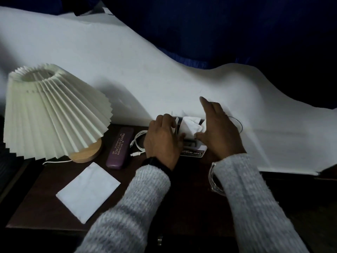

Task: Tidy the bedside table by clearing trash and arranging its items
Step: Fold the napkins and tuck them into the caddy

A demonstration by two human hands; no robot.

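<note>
A small tissue box (194, 153) marked OPEL stands at the back of the dark wooden bedside table (45, 194), with white tissue (189, 127) sticking up from its top. My left hand (161, 141) rests against the box's left side, fingers curled over the tissue's edge. On the box's right side is my right hand (218, 130), thumb touching the tissue and fingers raised and straight. A flat folded white tissue (87, 191) lies on the table's front left.
A pleated cream lamp (51, 112) on a wooden base stands at the left, its cord trailing. A purple glasses case (119, 147) and a coiled white cable (138, 143) lie between lamp and box. White bedding (182, 73) rises behind the table.
</note>
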